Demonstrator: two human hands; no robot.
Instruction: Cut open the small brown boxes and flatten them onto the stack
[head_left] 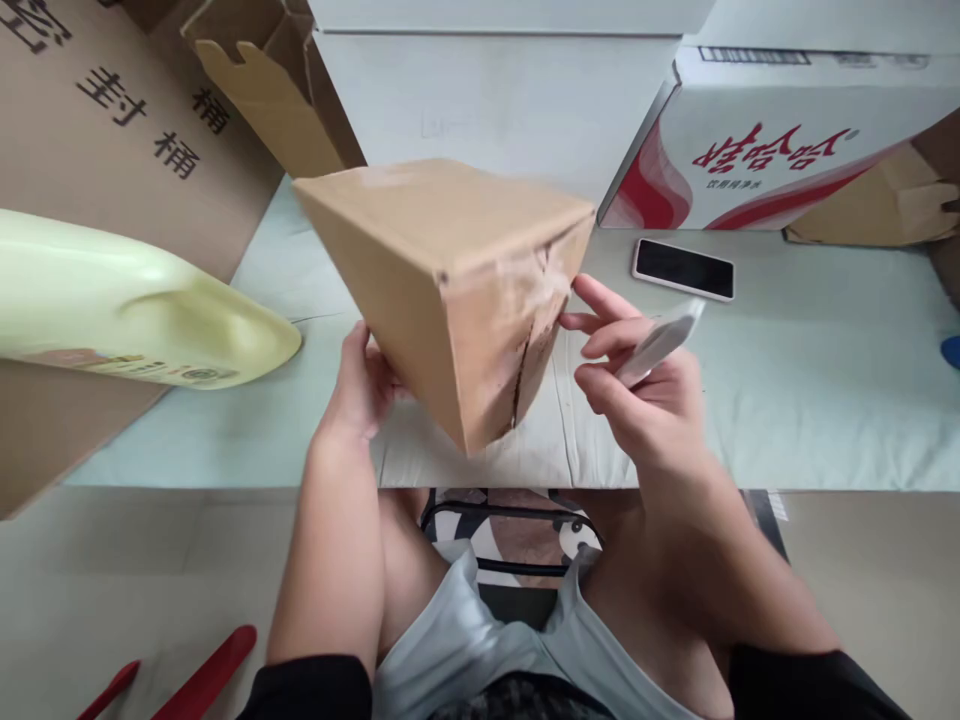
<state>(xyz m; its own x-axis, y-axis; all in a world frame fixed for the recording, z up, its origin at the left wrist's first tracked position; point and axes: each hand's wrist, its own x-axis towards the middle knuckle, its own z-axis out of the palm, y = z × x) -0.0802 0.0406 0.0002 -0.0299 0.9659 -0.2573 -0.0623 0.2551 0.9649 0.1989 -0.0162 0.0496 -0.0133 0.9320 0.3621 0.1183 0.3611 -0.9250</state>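
A brown cardboard box (442, 270) is tilted up on one corner in front of me, its taped end facing me with a split seam. My left hand (358, 385) grips the box's lower left side from behind and holds it up. At the box's right edge my right hand (637, 385) is closed on a slim white tool (661, 340), its forefinger stretched toward the taped end.
A black phone (682, 268) lies on the pale green mat (787, 400). A white and red carton (787, 140) stands behind it. A pale yellow plastic container (135, 300) juts in from the left over large brown cartons (112, 120). Red handles (202, 680) lie on the floor.
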